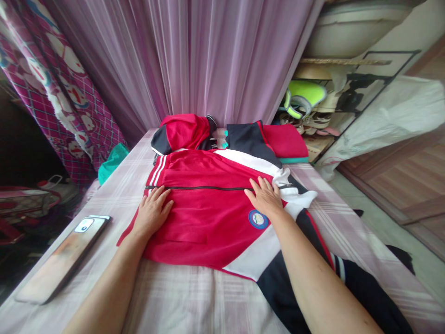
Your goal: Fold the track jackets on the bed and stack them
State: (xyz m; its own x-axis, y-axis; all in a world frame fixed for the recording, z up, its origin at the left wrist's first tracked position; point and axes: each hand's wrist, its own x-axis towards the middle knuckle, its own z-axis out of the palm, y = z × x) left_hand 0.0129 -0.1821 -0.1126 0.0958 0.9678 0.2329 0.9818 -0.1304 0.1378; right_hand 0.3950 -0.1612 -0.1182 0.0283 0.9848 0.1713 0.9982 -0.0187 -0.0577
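Note:
A red, white and black zip-up jacket lies spread on its back, its black zipper closed and running from left to right. Flat on the striped hem at the left rests my left hand, fingers stretched out. My right hand presses flat near the white collar, fingers apart, just above a round blue badge. One dark sleeve reaches toward me and passes partly under my right forearm. Neither hand grips the cloth.
Behind the jacket sit a bunched red and black garment and a folded stack of clothes. A phone lies on the checked tablecloth at left. Purple curtains hang behind; a shoe rack stands at right.

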